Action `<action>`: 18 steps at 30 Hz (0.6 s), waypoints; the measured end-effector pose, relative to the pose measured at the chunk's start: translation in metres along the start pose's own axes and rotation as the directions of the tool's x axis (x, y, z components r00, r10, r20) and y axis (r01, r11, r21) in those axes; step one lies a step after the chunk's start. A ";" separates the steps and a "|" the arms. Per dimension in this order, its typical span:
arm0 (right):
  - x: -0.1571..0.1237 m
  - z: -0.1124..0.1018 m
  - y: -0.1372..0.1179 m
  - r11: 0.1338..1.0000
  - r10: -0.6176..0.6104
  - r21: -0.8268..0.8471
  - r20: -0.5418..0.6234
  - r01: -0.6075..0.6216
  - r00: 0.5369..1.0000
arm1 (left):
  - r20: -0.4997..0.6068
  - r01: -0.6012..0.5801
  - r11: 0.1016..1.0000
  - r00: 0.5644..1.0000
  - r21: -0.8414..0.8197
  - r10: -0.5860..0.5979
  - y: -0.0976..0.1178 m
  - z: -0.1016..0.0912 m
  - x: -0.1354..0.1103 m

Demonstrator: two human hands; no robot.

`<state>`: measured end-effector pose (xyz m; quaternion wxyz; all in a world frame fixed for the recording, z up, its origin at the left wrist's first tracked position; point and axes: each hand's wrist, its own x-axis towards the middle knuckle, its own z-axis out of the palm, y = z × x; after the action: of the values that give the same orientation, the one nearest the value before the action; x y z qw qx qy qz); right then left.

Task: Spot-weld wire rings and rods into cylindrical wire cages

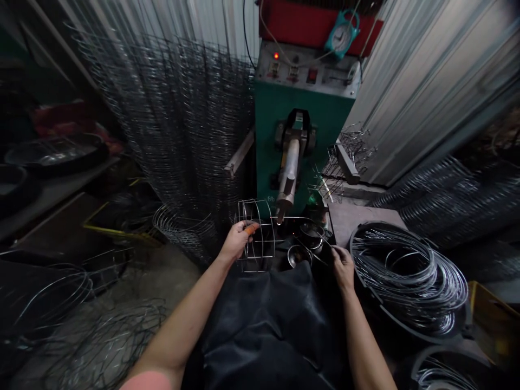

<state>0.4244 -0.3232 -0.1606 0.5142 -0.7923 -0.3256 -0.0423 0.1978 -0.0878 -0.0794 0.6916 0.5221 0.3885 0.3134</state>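
Log: my left hand (235, 242) grips a silver wire cage frame (263, 254), held just below the grey arm of the green welding machine (286, 173). Rings and cross-wires stand assembled; joints are too small to judge. My right hand (343, 268) is pinched narrowly, perhaps on thin wire, unclear against my black apron (264, 325).

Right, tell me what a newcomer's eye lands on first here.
The green spot-welding machine stands straight ahead, with its pale electrode arm pointing down. To its left rises a tall stack of wire mesh, and a big coil of shiny wire lies at lower right. At the centre, the left hand grips a round wire cage, an orange cover on one of its fingers.
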 end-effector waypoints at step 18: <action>0.054 0.050 -0.083 0.872 -0.454 -0.009 0.364 0.490 0.813 | 0.056 0.132 0.980 0.991 -0.148 -0.125 0.002 0.011 0.001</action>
<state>0.4065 -0.2339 -0.0970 0.3798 -0.7065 -0.5956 -0.0434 0.2072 -0.0921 -0.0764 0.7567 0.4490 0.3804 0.2846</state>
